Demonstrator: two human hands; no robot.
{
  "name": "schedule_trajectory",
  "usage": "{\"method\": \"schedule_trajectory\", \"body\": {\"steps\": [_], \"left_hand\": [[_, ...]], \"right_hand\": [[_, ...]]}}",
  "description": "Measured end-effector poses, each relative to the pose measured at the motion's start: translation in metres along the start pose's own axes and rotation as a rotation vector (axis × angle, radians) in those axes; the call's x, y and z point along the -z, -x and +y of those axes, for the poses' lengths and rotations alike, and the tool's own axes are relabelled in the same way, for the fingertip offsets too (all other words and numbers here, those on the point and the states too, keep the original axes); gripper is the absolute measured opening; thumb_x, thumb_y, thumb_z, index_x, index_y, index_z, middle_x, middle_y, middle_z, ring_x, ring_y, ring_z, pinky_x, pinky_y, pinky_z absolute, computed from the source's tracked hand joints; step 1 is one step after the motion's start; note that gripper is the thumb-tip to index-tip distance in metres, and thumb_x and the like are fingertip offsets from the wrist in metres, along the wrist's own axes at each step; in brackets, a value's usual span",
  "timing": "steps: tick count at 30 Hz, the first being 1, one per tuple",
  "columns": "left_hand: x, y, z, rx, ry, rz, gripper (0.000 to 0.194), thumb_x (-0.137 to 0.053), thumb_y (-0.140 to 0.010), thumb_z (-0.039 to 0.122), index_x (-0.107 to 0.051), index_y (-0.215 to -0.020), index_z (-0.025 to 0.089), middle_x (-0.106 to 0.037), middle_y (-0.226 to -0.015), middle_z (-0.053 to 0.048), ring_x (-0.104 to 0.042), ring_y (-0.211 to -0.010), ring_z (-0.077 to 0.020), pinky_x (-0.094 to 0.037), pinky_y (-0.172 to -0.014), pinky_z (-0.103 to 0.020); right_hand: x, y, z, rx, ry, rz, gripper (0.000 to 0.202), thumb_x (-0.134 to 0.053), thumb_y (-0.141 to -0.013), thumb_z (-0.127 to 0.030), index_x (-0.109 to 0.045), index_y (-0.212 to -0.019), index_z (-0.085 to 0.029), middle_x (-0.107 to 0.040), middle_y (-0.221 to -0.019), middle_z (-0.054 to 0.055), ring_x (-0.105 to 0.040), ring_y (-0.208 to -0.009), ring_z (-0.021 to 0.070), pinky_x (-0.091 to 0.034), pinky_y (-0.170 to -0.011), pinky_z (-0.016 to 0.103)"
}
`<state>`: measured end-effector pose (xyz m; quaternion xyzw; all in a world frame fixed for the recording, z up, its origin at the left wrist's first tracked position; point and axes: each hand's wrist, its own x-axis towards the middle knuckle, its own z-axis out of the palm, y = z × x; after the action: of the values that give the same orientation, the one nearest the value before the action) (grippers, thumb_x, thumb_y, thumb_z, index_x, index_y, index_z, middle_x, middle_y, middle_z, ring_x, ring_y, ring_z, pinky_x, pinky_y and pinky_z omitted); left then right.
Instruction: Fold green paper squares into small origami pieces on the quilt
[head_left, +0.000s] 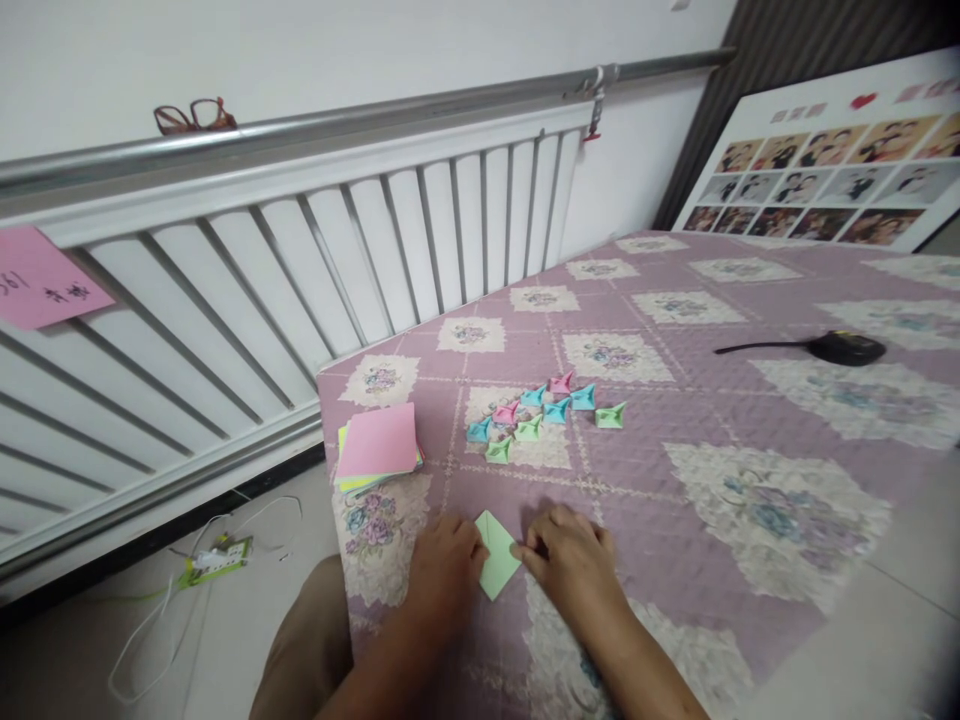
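Observation:
A light green square of folded paper (498, 562) lies turned like a diamond on the floral tablecloth, a crease line showing near its top corner. My left hand (448, 560) is curled at its left corner, with fingertips against the edge. At the right corner, my right hand (568, 550) pinches the paper between thumb and finger. Just beyond the hands sit several small folded paper pieces in green (499, 452), blue (556, 411) and pink (561, 383). To the left rests a stack of coloured paper sheets (379, 443), pink on top.
A white radiator (420, 230) runs along the table's far-left side, with glasses (195, 116) on the pipe above. On the tablecloth (637, 470) at right lies a black object with a thin tail (847, 347). A power strip (217, 562) with cables is on the floor; a photo board (825, 165) stands behind.

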<state>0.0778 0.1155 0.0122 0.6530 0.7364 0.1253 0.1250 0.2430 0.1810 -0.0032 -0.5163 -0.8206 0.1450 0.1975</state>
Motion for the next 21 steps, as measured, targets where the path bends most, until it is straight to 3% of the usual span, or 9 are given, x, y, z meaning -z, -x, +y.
{"method": "schedule_trajectory", "body": {"steps": [4,7,12,16,21], "left_hand": [[-0.002,0.000,-0.011,0.055,0.073,-0.002,0.004,-0.054,-0.081,0.019,-0.057,-0.079,0.021,-0.058,-0.086,-0.001,-0.053,-0.084,-0.0191,-0.038,-0.075,-0.030],[0.001,-0.001,-0.016,0.077,0.113,-0.004,0.019,-0.056,-0.078,0.019,-0.058,-0.097,0.023,-0.058,-0.095,-0.002,-0.053,-0.088,-0.0206,-0.039,-0.076,-0.031],[0.003,-0.004,-0.014,0.051,0.141,-0.022,0.030,-0.056,-0.077,0.017,-0.058,-0.105,0.027,-0.058,-0.097,-0.002,-0.053,-0.091,-0.0210,-0.039,-0.080,-0.033],[0.000,-0.003,-0.013,0.077,0.129,-0.015,0.029,-0.055,-0.077,0.017,-0.058,-0.104,0.026,-0.058,-0.098,-0.002,-0.053,-0.092,-0.0208,-0.039,-0.081,-0.033],[-0.004,0.003,-0.012,0.060,0.158,0.053,0.028,-0.054,-0.078,0.014,-0.061,-0.101,0.027,-0.058,-0.098,-0.002,-0.053,-0.092,-0.0198,-0.038,-0.083,-0.035]], "right_hand": [[0.007,-0.002,0.011,-0.050,-0.006,-0.067,0.015,-0.071,-0.069,-0.029,-0.059,-0.061,-0.024,-0.060,-0.074,-0.002,-0.055,-0.083,0.0218,-0.025,-0.072,0.035],[0.010,-0.005,0.014,-0.080,-0.067,-0.096,0.011,-0.067,-0.072,-0.031,-0.061,-0.065,-0.025,-0.061,-0.076,-0.002,-0.056,-0.085,0.0215,-0.026,-0.074,0.035],[0.003,-0.009,-0.006,0.005,-0.112,-0.062,0.015,-0.066,-0.075,-0.038,-0.065,-0.086,-0.029,-0.062,-0.084,-0.001,-0.056,-0.090,0.0234,-0.028,-0.075,0.035],[-0.003,-0.010,-0.018,0.035,-0.087,-0.056,0.012,-0.068,-0.071,-0.031,-0.065,-0.082,-0.028,-0.061,-0.082,-0.001,-0.055,-0.089,0.0226,-0.027,-0.076,0.036],[-0.006,-0.011,-0.016,0.018,-0.117,-0.070,0.001,-0.065,-0.072,-0.028,-0.065,-0.073,-0.028,-0.060,-0.077,-0.002,-0.054,-0.086,0.0211,-0.026,-0.076,0.036]]}}
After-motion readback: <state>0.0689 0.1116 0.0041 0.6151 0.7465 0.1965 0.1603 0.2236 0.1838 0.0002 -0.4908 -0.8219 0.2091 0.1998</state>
